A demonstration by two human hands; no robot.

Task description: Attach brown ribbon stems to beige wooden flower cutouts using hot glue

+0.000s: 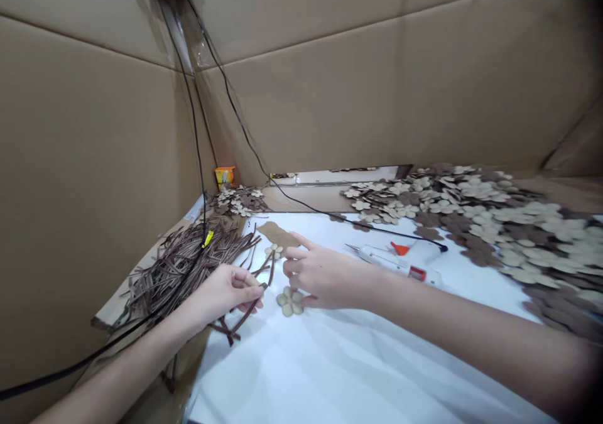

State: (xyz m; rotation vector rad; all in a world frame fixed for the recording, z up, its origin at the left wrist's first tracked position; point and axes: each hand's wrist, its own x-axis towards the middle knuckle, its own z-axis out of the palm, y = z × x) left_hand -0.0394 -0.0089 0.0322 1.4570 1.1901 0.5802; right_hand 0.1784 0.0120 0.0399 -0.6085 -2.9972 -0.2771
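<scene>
A brown strip is being held in the left hand, its thumb and fingers being pinched together on it just above the white tabletop. The right hand is being held palm down, its fingers being spread apart, with the thumb being kept beside a pale five-petalled flower that is being supported by the tabletop between the two hands; whether the flower is being touched cannot be told. Farther back, a smaller pale flower is being overlapped by a brown scrap or is lying against it; which cannot be told. A tangled pile of brown strips is being crossed by a black cable to the left of the left hand. Beyond the right forearm, a white glue gun is being supported by the tabletop, and a large heap of pale and brown flowers is being spread at the right.
</scene>
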